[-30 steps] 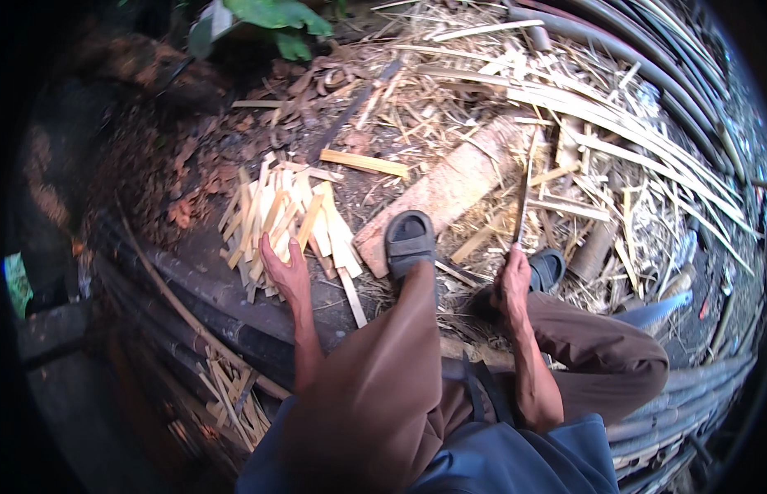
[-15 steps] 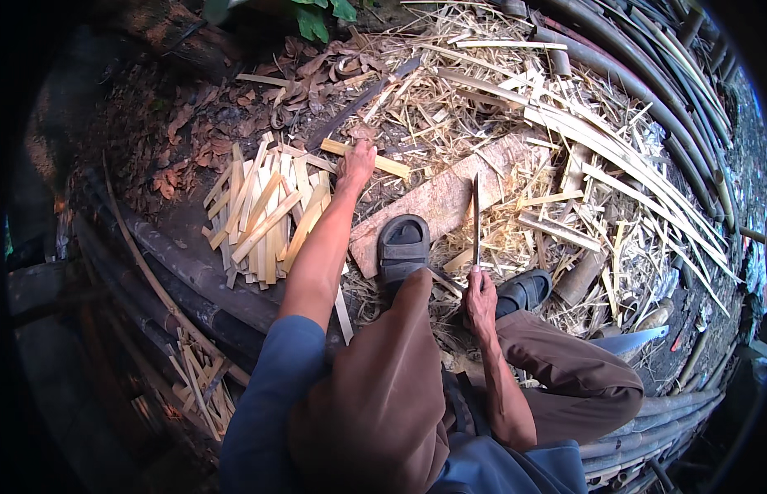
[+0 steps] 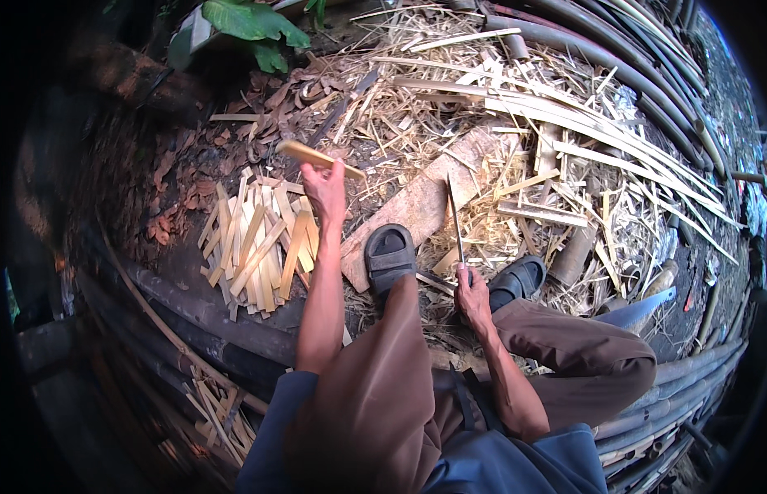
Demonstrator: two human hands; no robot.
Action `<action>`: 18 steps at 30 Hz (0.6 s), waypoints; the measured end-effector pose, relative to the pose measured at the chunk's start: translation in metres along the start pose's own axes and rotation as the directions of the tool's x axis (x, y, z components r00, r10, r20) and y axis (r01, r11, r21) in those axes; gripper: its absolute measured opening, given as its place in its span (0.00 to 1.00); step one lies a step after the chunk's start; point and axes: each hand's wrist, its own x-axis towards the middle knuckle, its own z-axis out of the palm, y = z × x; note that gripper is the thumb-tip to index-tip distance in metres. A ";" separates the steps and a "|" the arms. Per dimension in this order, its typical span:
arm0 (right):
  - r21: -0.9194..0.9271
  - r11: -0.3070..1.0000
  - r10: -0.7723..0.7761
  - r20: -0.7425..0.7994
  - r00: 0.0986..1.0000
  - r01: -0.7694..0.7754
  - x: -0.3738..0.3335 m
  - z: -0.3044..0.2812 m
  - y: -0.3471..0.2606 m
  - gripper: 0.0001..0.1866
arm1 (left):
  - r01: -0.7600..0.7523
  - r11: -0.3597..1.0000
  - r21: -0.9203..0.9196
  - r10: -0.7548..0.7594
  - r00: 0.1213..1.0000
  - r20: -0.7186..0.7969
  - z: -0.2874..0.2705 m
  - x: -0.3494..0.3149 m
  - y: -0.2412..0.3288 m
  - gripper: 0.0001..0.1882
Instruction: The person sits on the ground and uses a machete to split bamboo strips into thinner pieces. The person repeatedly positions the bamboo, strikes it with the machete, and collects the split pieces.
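Observation:
A short, pale bamboo strip [image 3: 305, 154] is gripped in my left hand [image 3: 324, 191], held up off the ground just beyond a pile of similar bamboo strips [image 3: 256, 243]. My right hand [image 3: 472, 296] is wrapped round the handle of a long, narrow knife [image 3: 456, 216]. Its blade points away from me, past the edge of a flat wooden board [image 3: 412, 206] that lies slantwise on the ground. My sandalled left foot [image 3: 390, 257] rests against the near end of that board.
Shavings and split bamboo [image 3: 565, 123] cover the ground at the far right. Bamboo poles [image 3: 565, 53] lie behind them, with more poles [image 3: 202, 317] at the left. A saw blade [image 3: 639, 311] sits beside my right knee. Green leaves [image 3: 252, 25] hang at the top.
My left hand has lifted the bamboo strip from the ground and tilted it, moving a little left. My right hand still holds the knife in much the same place. The view has shifted slightly.

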 end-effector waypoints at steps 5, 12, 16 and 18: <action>-0.033 0.999 0.040 0.022 0.999 -0.039 0.001 -0.004 0.002 0.33 | -0.187 0.982 0.011 0.187 0.982 0.004 -0.005 0.023 0.035 0.22; -0.070 0.997 -0.018 -0.051 0.999 0.014 -0.011 -0.007 -0.011 0.29 | 0.233 0.903 -0.361 -0.133 0.951 0.280 0.003 -0.034 0.060 0.27; -0.135 0.989 -0.060 -0.009 0.998 0.058 -0.021 -0.011 -0.028 0.28 | 0.443 0.796 -0.413 -0.276 0.872 0.404 0.012 -0.077 0.052 0.28; -0.167 0.981 -0.103 0.007 0.995 0.103 -0.024 -0.011 -0.027 0.25 | 0.473 0.755 -0.453 -0.326 0.871 0.367 0.006 -0.086 0.066 0.31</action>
